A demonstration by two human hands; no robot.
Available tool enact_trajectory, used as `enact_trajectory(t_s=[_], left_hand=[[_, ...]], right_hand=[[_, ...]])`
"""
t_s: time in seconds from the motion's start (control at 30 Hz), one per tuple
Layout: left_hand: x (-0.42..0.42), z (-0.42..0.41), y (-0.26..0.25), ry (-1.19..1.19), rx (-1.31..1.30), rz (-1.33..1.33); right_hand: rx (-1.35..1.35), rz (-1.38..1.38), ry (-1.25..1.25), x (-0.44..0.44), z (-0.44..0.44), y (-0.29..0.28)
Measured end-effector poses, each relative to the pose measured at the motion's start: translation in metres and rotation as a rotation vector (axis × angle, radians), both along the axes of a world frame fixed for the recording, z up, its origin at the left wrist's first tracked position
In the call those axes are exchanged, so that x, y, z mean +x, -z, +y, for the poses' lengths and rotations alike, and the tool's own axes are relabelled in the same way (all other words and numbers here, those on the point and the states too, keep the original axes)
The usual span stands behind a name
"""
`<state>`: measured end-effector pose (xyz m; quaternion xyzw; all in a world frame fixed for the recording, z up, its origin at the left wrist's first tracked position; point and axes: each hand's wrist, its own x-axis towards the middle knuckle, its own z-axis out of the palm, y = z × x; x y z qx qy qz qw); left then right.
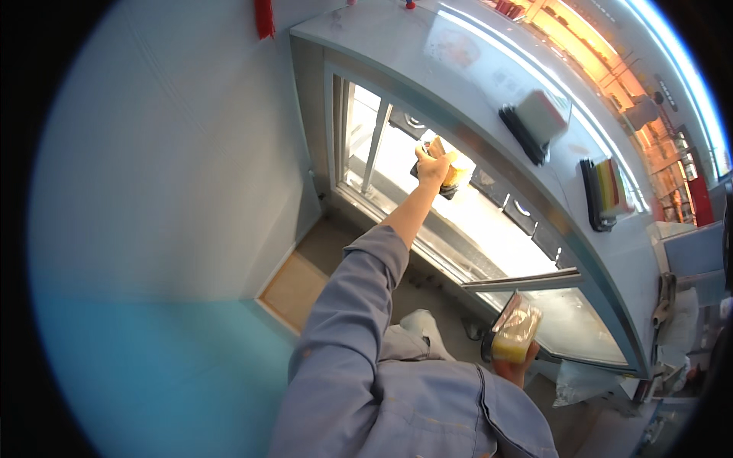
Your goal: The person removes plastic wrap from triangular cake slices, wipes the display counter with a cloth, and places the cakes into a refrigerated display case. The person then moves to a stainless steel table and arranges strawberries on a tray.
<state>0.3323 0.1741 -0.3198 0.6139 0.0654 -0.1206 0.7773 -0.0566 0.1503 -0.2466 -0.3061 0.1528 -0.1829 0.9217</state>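
My left hand (432, 169) is inside a lit glass display case (378, 217), arm stretched through its open back. It grips a food package (458, 172) with a black base and yellow contents; glare and my fingers hide part of it. Low at my right side, my right hand (518, 369) holds a clear-lidded package (517, 329) with a black tray and a yellow layered food, perhaps cake. That package is tilted, its tray facing left, close to the case's sliding glass door (578, 320).
On the case's white top stand a pale package (541, 117) and a striped, multicoloured package (608, 186), both with black trays. A white wall (172, 172) borders the left. A clear plastic bag (584, 382) hangs below the door. Far off stands another person (644, 111) near lit shelves.
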Motion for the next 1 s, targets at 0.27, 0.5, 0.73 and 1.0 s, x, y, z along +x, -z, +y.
enact_trajectory(t_s=[0.27, 0.5, 0.73, 1.0], left_hand=[[0.029, -0.038, 0.03, -0.033, 0.099, 0.129], [0.003, -0.028, 0.068, -0.021, 0.163, 0.113], [0.036, -0.028, 0.001, 0.043, 0.19, -0.14], [-0.124, 0.133, -0.007, 0.957, -0.333, 0.301]], right_hand=[[-0.107, 0.259, 0.226, -0.014, 0.027, -0.019], [0.009, 0.265, 0.171, 0.015, 0.031, -0.027], [0.072, 0.284, 0.028, 0.04, 0.016, -0.012], [-0.14, 0.478, -0.36, 0.146, 0.025, 0.008]])
